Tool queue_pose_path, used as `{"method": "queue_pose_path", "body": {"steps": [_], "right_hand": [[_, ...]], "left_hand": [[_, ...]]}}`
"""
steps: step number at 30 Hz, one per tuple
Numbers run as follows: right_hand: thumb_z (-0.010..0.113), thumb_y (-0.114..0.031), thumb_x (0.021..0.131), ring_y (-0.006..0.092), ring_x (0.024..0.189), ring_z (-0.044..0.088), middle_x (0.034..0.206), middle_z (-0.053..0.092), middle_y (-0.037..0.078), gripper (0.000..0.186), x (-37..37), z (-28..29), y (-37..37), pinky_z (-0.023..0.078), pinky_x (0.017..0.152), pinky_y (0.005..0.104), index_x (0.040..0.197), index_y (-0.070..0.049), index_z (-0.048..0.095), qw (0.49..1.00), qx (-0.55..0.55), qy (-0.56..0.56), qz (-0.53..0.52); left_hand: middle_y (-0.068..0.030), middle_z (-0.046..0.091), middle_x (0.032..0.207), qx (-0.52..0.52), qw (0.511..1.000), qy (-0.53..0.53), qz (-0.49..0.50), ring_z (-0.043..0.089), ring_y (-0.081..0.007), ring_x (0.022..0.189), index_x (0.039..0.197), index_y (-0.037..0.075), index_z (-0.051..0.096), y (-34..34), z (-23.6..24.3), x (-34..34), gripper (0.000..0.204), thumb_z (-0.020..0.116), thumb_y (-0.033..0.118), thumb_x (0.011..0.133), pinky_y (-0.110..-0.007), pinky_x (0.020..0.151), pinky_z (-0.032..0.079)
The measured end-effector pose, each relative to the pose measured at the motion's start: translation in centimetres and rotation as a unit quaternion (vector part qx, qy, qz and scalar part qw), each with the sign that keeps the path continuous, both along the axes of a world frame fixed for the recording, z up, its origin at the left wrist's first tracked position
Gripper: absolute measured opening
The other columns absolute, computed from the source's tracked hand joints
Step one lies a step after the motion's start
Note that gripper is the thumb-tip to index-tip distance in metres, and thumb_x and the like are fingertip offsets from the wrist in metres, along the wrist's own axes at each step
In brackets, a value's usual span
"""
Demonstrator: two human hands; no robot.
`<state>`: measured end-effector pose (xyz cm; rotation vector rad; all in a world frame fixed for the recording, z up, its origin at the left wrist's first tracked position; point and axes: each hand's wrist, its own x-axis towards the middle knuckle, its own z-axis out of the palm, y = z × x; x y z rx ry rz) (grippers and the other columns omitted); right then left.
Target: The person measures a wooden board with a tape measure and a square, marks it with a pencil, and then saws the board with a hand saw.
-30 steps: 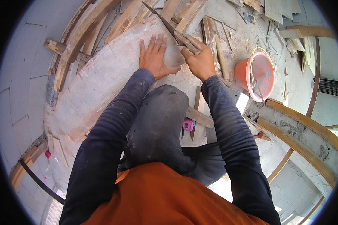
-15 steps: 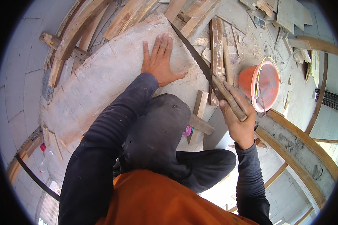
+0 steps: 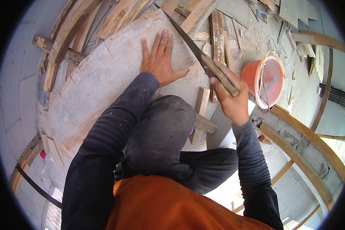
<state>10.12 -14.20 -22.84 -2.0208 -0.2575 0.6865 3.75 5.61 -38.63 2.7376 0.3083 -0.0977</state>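
My left hand (image 3: pixel 159 61) lies flat with spread fingers on a wide, pale, dusty board (image 3: pixel 84 92), near its sawn right end. My right hand (image 3: pixel 230 100) grips the wooden handle (image 3: pixel 222 76) of a handsaw. The saw's dark blade (image 3: pixel 182 32) runs diagonally along that end of the board, its tip reaching past the far corner. My bent knee (image 3: pixel 161 126) is beside the board, below my left hand. A small pink object (image 3: pixel 191 131) is mostly hidden behind the knee.
An orange bucket (image 3: pixel 249 76) with a yellow handle stands right of my right hand. Loose timber lengths (image 3: pixel 119 19) and scraps lie beyond the board. A plastic bottle (image 3: pixel 46 170) lies at lower left by a block wall (image 3: pixel 19 96). A timber-edged concrete beam (image 3: pixel 303 138) runs at the right.
My right hand first drew the saw toward the lower right, then moved it partly back up and left over the last half second. My left hand stays spread on the board.
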Motion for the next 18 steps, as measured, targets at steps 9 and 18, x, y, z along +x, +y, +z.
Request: {"method": "queue_pose_path", "body": {"steps": [9, 18], "right_hand": [[0.076, -0.010, 0.098, 0.0174, 0.115, 0.070, 0.129, 0.076, 0.014, 0.045, -2.8, -0.8, -6.2, 0.052, 0.104, 0.0309, 0.142, -0.002, 0.067, 0.998, 0.007, -0.046, -0.035], [0.075, -0.012, 0.099, 0.0183, 0.113, 0.072, 0.124, 0.077, 0.018, 0.045, 0.0, -4.0, -1.4, 0.054, 0.100, 0.0323, 0.142, 0.000, 0.067, 0.998, 0.020, -0.052, 0.004]], "left_hand": [[-0.0154, 0.015, 0.180, 0.004, 1.000, 0.009, 0.002, 0.007, -0.0279, 0.168, 0.171, 0.003, 0.019, 0.1, 0.4, 0.1, 0.129, 0.074, 0.074, 0.078, -0.063, 0.132, -0.005], [-0.0152, 0.017, 0.179, 0.009, 1.000, 0.013, -0.010, 0.008, -0.0273, 0.167, 0.171, 0.004, 0.019, 0.2, 0.3, 0.0, 0.128, 0.075, 0.072, 0.079, -0.060, 0.133, -0.003]]}}
